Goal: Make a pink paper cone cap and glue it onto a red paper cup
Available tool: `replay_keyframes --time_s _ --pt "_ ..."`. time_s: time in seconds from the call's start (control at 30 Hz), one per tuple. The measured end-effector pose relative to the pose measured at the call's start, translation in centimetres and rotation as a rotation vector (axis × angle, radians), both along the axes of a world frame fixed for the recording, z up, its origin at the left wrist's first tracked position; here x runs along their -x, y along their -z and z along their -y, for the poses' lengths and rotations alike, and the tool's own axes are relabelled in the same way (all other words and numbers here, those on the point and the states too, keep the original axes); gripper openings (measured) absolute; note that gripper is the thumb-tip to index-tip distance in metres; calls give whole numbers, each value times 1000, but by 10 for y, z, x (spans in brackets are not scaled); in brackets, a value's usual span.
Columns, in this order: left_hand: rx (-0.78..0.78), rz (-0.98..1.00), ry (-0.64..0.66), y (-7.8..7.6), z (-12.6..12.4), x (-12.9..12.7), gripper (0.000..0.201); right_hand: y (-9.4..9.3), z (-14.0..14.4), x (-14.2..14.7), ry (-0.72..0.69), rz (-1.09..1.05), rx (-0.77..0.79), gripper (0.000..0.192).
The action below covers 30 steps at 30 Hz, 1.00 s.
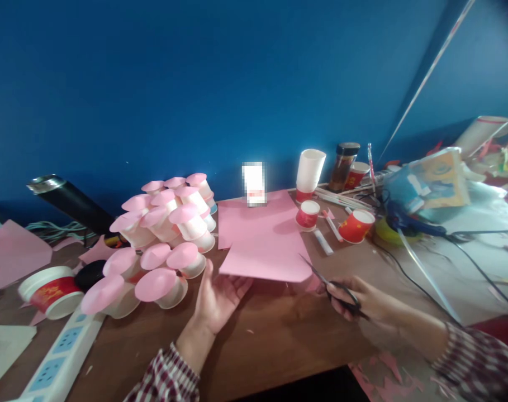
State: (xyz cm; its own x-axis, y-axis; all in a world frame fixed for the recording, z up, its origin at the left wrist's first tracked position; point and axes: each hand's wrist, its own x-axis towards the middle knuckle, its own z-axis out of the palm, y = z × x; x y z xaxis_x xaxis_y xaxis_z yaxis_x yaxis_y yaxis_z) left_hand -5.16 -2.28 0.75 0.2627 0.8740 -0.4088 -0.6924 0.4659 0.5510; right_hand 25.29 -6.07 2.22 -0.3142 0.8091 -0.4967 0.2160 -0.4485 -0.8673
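A large pink paper sheet (270, 259) has its near edge just above the fingers of my left hand (222, 298). That palm faces up, the thumb stands apart, and the fingers are stretched out toward the sheet's underside. Whether the fingertips touch the paper I cannot tell. In my right hand (358, 298) is a pair of black-handled scissors (316, 271), its blades pointing up and left beside the sheet's right corner. A small pink scrap (313, 283) lies by the scissors. More pink paper (257, 215) lies flat behind the sheet.
Paper cups topped with pink paper cones (155, 223) stand in rows at left, near a power strip (65, 340) and black flask (73, 204). Beyond the sheet are stacked cups (310, 170), a red cup (356, 226) and a glue stick (323, 242). Plastic bags (430, 184) lie right.
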Motion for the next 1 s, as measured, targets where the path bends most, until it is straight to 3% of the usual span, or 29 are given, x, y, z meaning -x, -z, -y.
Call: replay_keyframes --time_s 0.1,0.2,0.33,0.5,1.0 --pt "31 138 -112 7 21 -21 58 4 7 18 58 -32 13 46" --pt "108 135 -73 9 39 -47 53 8 11 32 64 -37 -4 47" --pt "140 -88 -94 4 42 -70 32 11 14 41 29 16 -48 53" --pt "180 -252 -166 6 38 -75 20 10 17 40 14 40 -68 55" --pt "134 -331 -115 -2 48 -81 15 11 11 45 20 10 -79 54"
